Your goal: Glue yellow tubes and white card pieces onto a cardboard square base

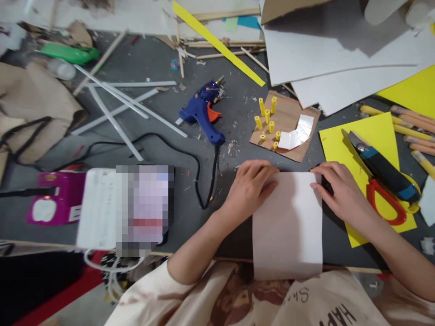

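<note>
A white sheet of paper [287,226] lies in front of me, its near end reaching past the table's front edge toward my shirt. At its far left corner, the bent fingers of my left hand [253,184] grip the edge, thumb on top. My right hand [341,192] pinches the far right corner between thumb and fingers. A small dark object [326,184], mostly hidden, lies beneath the right hand. Just beyond the sheet is a brown cardboard piece [295,155] bearing several short yellow tubes [267,116] and a shiny pale strip [299,132].
To the left lie a blue glue gun [204,111] with its cord, several glue sticks [115,129], a white power strip [97,208] and a blurred phone [149,203]. Red-handled scissors [385,203] and a utility knife [387,167] rest on yellow paper [360,226] at right.
</note>
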The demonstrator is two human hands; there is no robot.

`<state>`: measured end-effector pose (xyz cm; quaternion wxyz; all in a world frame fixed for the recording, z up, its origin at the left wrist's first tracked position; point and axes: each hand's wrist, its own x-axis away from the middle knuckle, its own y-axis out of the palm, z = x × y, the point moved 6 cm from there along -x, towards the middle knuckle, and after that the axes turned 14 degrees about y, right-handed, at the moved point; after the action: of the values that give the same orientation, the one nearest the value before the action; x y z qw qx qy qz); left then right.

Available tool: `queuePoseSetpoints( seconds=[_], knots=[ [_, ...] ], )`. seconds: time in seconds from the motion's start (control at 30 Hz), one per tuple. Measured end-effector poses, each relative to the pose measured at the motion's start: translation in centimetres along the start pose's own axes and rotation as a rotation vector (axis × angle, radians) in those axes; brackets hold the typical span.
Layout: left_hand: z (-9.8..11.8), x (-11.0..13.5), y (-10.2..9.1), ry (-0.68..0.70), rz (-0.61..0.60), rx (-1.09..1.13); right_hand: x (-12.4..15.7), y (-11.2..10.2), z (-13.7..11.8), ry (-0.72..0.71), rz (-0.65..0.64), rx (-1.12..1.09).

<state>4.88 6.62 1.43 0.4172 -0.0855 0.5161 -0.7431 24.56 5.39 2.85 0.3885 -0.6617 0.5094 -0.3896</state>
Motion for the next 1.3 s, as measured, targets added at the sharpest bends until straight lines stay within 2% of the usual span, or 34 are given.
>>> queuePoseSetpoints(
  seconds=[0.3,0.57,0.83,0.93,1.03,1.17,1.23,1.3],
  knots=[
    [0.3,0.1,0.2,0.022,-0.012,-0.001,0.3,0.0,-0.1,0.025,-0.042,-0.044],
    [0.7,0.2,0.0,0.075,0.057,0.002,0.3,0.1,-0.4,-0.014,-0.035,-0.065],
    [1.7,-0.1,-0.5,0.094,0.092,0.063,0.3,0.1,-0.9,-0.031,-0.005,-0.135],
    [1.3,-0.1,-0.8,0.068,0.115,0.094,0.3,0.3,-0.9,-0.048,-0.012,-0.134],
    [0.3,0.0,-1.8,0.007,0.178,0.125,0.1,0.0,-0.7,-0.047,0.004,-0.142],
    [-1.2,0.5,-3.4,-0.111,0.351,0.281,0.3,-0.7,-0.4,-0.028,0.104,-0.045],
    [-1.7,0.9,-3.9,-0.165,0.444,0.377,0.5,-0.5,-0.7,-0.059,0.065,0.004],
    [-2.0,1.3,-4.1,-0.214,0.513,0.428,0.6,-0.1,-1.2,-0.066,-0.056,-0.009]
  ],
)
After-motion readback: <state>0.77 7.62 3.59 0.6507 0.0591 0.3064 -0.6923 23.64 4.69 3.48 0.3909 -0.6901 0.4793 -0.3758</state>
